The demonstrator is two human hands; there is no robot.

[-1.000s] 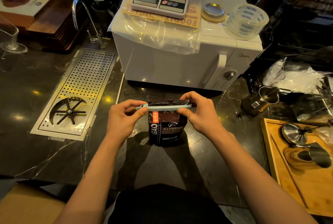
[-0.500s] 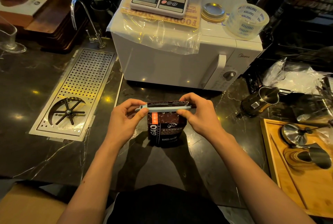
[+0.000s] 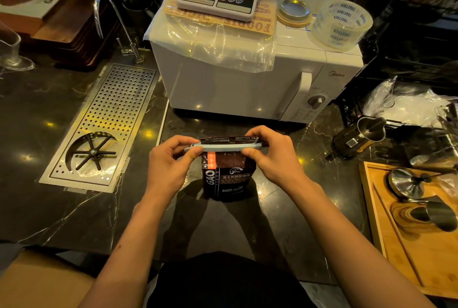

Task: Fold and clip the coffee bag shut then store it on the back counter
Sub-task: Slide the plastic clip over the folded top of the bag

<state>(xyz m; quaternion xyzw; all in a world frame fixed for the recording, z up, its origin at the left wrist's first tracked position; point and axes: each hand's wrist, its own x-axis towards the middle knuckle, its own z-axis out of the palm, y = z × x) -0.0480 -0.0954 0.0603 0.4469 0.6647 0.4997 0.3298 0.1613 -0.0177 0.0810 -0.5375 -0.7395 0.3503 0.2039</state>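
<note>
Change: little since a second ago | pale blue plastic sealing clip point(image 3: 226, 147) kept pinched by left hand point(image 3: 171, 163) and right hand point(image 3: 272, 156) across folded top of dark glossy coffee bag point(image 3: 228, 176) | bag upright on black marble table point(image 3: 49, 208) | clipping judged nearly done, storing not yet begun

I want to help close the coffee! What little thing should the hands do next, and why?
Probably squeeze the blue clip fully closed. It already lies across the folded top of the coffee bag, with the left hand pinching one end and the right hand the other. The bag stands on the dark counter before the microwave, not yet stored.
</note>
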